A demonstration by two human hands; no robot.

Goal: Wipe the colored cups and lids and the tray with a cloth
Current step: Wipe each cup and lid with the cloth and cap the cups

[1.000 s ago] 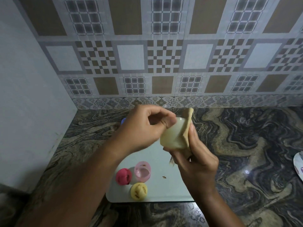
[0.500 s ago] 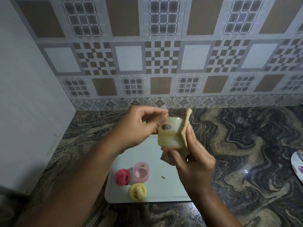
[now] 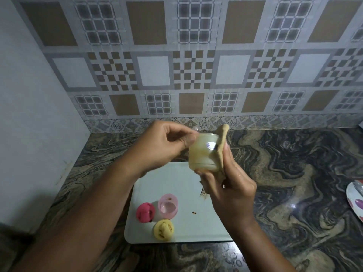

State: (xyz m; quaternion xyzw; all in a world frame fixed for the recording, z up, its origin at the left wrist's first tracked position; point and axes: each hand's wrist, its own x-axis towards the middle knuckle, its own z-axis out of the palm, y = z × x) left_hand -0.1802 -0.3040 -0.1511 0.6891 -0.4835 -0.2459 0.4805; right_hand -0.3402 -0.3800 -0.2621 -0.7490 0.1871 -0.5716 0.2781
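A: Holding what, left and right?

B: Left hand pinching the rim of the pale yellow cup, fingers curled. Right hand wrapped round the tan cloth, pressing it against the cup's right side, thumb under the base.

A: And the cup's place?

B: Lifted clear, above the far end of the white tray, tilted, with a small sticker facing up.

A: Best way to do this step well?

B: Probably by turning the cup with the left pinch while dragging the cloth round the wall, then pushing a fold into the mouth. Light pressure only: smooth plastic, likely slippery. Worth working over the tray, in case of a slip.

A: Further out?

B: On the tray's near left, a pink cup with its mouth showing, a red lid just beside it, a yellow lid just in front, brown specks on both lids. Also a crumb on bare tray to the right. Seemingly none of it wiped yet, so plenty left. Beyond that, dark swirled counter and part of a plate at the right edge.
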